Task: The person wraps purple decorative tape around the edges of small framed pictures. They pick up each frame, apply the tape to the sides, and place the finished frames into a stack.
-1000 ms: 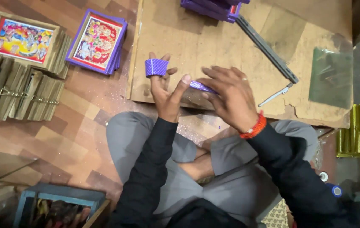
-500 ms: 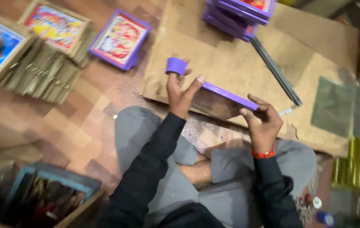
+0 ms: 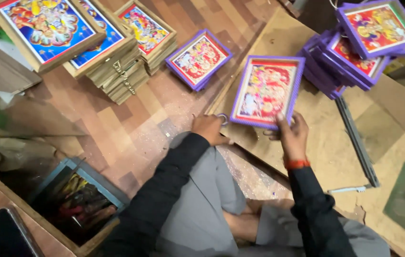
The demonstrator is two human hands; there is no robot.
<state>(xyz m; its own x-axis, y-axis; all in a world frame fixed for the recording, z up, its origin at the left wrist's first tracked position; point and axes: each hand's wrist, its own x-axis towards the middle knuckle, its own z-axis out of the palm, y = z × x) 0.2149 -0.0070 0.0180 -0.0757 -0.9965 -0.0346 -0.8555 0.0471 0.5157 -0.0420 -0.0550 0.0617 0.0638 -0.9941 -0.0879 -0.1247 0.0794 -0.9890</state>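
Note:
My right hand [image 3: 292, 136] grips the near edge of a purple-framed colourful picture [image 3: 267, 90], held face up over a brown board [image 3: 316, 143]. My left hand [image 3: 208, 128] rests at the board's near left corner, fingers curled around a small ring-shaped thing, probably a roll of tape [image 3: 223, 119], mostly hidden. A pile of similar purple-framed pictures [image 3: 361, 45] stands at the board's far right. Another short stack of purple frames [image 3: 198, 58] lies on the wooden floor to the left.
Stacks of wood-framed pictures [image 3: 93, 43] cover the floor at the upper left. A long metal ruler [image 3: 357, 143] lies on the board to the right. A blue-rimmed box of tools [image 3: 76, 202] sits at lower left. My crossed legs fill the bottom middle.
The frame, earlier held on edge between both hands, now lies face up in my right hand. My left hand has let go of it and dropped to the board's corner.

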